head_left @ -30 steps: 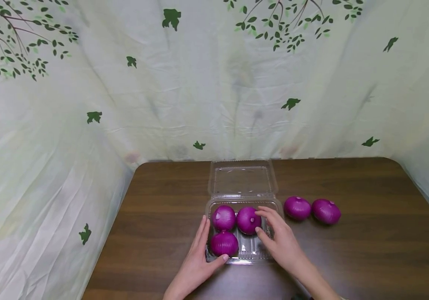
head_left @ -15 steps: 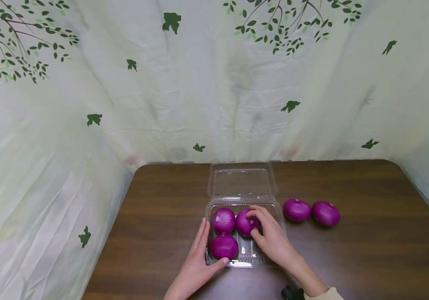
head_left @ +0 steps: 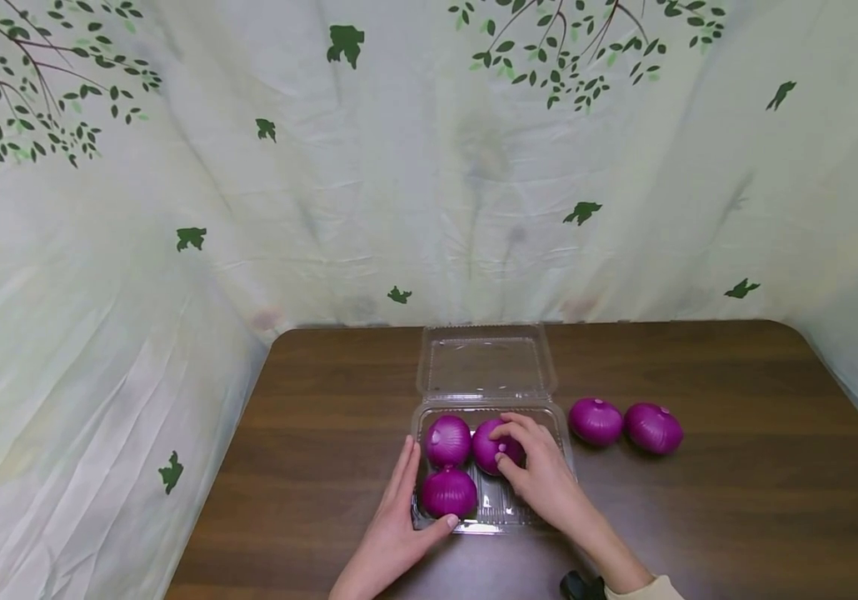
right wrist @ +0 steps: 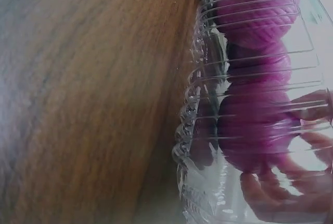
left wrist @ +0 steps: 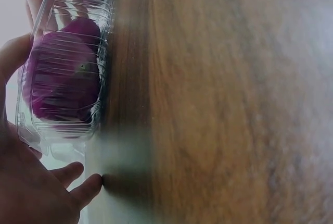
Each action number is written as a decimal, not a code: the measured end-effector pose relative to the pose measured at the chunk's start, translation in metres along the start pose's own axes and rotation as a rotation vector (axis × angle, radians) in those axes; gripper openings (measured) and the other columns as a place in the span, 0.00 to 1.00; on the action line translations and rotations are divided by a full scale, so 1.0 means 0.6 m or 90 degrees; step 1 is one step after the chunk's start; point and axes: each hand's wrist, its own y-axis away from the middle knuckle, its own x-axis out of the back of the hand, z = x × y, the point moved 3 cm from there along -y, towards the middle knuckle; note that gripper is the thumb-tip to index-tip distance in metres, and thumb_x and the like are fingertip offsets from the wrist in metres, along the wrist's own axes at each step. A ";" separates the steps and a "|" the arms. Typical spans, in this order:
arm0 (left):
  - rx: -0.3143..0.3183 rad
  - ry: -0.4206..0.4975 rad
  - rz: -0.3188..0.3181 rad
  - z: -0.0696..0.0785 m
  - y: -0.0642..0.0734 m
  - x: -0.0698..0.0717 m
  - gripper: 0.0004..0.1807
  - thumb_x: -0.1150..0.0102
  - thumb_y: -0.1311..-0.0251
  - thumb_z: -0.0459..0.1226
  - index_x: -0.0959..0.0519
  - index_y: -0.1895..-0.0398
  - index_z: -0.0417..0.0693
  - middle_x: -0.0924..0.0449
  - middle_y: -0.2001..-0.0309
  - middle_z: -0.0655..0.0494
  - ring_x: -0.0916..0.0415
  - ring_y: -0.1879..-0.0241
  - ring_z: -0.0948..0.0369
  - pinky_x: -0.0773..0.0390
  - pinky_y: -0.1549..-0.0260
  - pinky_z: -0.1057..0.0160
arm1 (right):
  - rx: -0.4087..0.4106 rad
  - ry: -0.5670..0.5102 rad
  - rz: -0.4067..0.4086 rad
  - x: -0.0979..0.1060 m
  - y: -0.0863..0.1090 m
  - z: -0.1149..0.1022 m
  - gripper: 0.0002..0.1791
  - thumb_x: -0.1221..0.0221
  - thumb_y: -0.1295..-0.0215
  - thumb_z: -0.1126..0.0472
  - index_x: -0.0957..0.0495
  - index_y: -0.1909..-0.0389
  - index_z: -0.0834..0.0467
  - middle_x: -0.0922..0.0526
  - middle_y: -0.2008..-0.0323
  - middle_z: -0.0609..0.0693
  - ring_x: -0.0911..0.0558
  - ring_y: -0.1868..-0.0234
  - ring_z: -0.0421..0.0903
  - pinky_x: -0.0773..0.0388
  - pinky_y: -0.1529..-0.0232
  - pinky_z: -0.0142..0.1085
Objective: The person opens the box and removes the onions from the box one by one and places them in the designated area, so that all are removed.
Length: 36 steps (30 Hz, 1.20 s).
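In the head view, a clear plastic clamshell container [head_left: 500,527] holds three purple onions, two at the back and one front left. My right hand [head_left: 543,479] reaches over its right side, fingers and thumb curled around the back-right onion [head_left: 487,450]. The right wrist view shows those fingers [right wrist: 260,195] through the clear wall, at the onion. My left hand [head_left: 397,523] rests against the container's left side, fingers straight, thumb at the front rim. The back-left onion [head_left: 447,441] and front-left onion [head_left: 449,492] sit near it.
Two more purple onions, the nearer one [head_left: 596,422] and the farther one [head_left: 654,428], lie side by side right of the container. Its open lid [head_left: 487,362] lies toward the table's [head_left: 339,400] back edge. A leaf-print curtain [head_left: 399,167] hangs behind.
My right hand has moved slightly left and closed its fingers more around the back-right onion, which has shifted little. The left hand has stayed at the container's side.
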 end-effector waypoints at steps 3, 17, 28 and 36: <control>0.003 0.004 0.000 0.000 0.000 0.001 0.59 0.33 0.47 0.60 0.58 0.20 0.59 0.68 0.21 0.67 0.59 0.25 0.54 0.43 0.35 0.39 | -0.010 0.003 0.003 -0.002 -0.002 -0.001 0.15 0.31 0.45 0.65 0.18 0.59 0.45 0.24 0.39 0.49 0.28 0.43 0.50 0.30 0.46 0.50; -0.001 0.004 0.006 0.000 0.000 0.000 0.59 0.33 0.47 0.60 0.58 0.20 0.60 0.68 0.21 0.66 0.59 0.25 0.54 0.44 0.34 0.40 | -0.036 -0.009 -0.007 -0.006 -0.009 0.000 0.16 0.26 0.49 0.62 0.18 0.62 0.44 0.23 0.45 0.46 0.25 0.43 0.52 0.29 0.42 0.50; 0.014 0.010 -0.002 -0.001 -0.004 0.000 0.58 0.34 0.47 0.61 0.58 0.20 0.61 0.68 0.21 0.68 0.58 0.25 0.53 0.43 0.35 0.37 | -0.030 -0.024 -0.039 -0.009 -0.015 0.001 0.16 0.27 0.47 0.60 0.15 0.57 0.44 0.22 0.42 0.48 0.27 0.42 0.55 0.31 0.41 0.52; 0.015 0.013 -0.006 -0.001 -0.003 0.000 0.59 0.33 0.47 0.61 0.58 0.20 0.59 0.68 0.21 0.67 0.58 0.25 0.52 0.43 0.35 0.37 | -0.025 -0.056 -0.046 -0.011 -0.013 0.003 0.15 0.29 0.46 0.63 0.15 0.59 0.43 0.23 0.40 0.53 0.27 0.39 0.56 0.33 0.38 0.54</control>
